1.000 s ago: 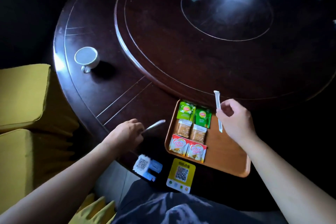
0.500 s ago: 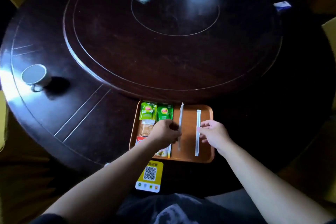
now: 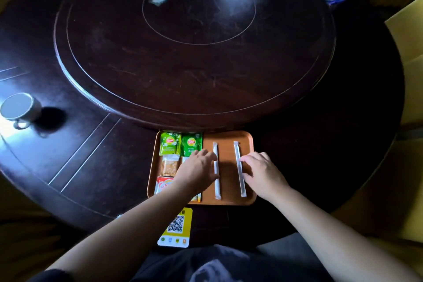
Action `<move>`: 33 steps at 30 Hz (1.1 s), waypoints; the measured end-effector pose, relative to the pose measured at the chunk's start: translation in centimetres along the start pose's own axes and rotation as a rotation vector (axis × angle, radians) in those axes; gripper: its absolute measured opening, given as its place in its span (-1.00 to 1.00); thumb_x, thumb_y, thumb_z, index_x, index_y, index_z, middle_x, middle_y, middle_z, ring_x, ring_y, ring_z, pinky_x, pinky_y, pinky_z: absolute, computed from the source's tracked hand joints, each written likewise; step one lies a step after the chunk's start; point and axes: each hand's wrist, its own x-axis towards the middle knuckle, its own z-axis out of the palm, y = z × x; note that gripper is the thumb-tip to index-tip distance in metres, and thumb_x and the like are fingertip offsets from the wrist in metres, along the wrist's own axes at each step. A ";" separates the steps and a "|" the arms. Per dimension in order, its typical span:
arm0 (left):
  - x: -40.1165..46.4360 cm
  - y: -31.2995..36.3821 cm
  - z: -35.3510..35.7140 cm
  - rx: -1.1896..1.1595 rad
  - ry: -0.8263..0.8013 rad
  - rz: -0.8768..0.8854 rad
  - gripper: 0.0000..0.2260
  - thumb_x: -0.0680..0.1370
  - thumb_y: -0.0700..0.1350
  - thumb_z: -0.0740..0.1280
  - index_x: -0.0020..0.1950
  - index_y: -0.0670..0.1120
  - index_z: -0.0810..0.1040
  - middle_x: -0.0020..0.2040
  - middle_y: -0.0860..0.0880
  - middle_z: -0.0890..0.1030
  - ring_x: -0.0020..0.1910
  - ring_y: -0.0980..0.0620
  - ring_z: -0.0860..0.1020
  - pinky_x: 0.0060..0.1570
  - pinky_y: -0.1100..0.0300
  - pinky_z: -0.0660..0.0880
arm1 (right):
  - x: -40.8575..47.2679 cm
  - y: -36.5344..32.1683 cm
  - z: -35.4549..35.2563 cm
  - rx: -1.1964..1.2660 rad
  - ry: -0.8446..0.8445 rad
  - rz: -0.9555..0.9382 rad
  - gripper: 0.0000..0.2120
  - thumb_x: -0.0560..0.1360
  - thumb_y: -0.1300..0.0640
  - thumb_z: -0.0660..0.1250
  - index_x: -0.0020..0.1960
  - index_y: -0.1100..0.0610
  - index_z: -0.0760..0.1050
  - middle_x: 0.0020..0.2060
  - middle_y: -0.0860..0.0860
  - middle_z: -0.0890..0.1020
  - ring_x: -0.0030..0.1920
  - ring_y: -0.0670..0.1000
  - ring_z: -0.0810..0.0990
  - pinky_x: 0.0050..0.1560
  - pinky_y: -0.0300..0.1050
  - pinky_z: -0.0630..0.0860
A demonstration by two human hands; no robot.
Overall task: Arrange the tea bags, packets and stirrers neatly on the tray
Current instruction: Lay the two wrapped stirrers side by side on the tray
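Your forearms are bare all the way up, no watch, no rings or bands that I can spot on your left hand (image 3: 198, 173) or right hand (image 3: 263, 173). There's a bit of dark sleeve (image 3: 55, 276) at your left elbow. Dark grey wrinkly fabric (image 3: 212, 265) covers your lap, shorts or trousers, can't tell.

Dark round table (image 3: 114, 167) bears tray (image 3: 229, 137), cup (image 3: 20, 109), QR card (image 3: 176, 229).
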 end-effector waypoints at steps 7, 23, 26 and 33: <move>-0.4 -0.5 1.3 0.305 -0.091 0.192 -0.28 0.52 0.22 0.31 0.57 -0.05 0.15 0.56 -0.02 0.21 0.56 -0.10 0.09 0.48 -0.04 0.18 | -0.2 0.1 0.5 -0.204 -0.114 -0.074 -0.40 0.46 0.03 0.46 0.46 0.05 0.37 0.47 -0.03 0.38 0.52 0.06 0.17 0.33 0.15 0.34; 0.3 -0.4 1.7 0.284 -0.123 0.208 -0.27 0.55 0.17 0.27 0.60 -0.03 0.02 0.62 0.00 0.05 0.59 -0.11 -0.03 0.53 -0.09 0.08 | -0.9 -1.0 1.9 -0.205 -0.059 -0.043 -0.44 0.52 -0.05 0.38 0.47 0.04 0.34 0.47 -0.03 0.37 0.46 0.08 0.23 0.32 0.15 0.39; 0.2 -0.4 1.6 0.292 -0.127 0.212 -0.27 0.54 0.18 0.28 0.60 -0.03 0.04 0.62 -0.01 0.06 0.59 -0.11 -0.04 0.53 -0.10 0.09 | -0.9 -1.0 1.7 -0.194 -0.055 -0.044 -0.43 0.52 -0.05 0.38 0.48 0.03 0.33 0.47 -0.04 0.36 0.47 0.07 0.22 0.33 0.15 0.38; -0.8 -1.9 0.3 0.136 0.023 0.155 -0.42 0.51 0.13 0.31 0.49 -0.03 0.31 0.49 -0.06 0.34 0.49 -0.13 0.24 0.44 0.00 0.26 | -1.1 -0.4 0.8 0.026 0.118 0.057 -0.51 0.51 0.01 0.42 0.39 0.06 0.43 0.36 0.02 0.45 0.37 0.07 0.37 0.29 -0.01 0.41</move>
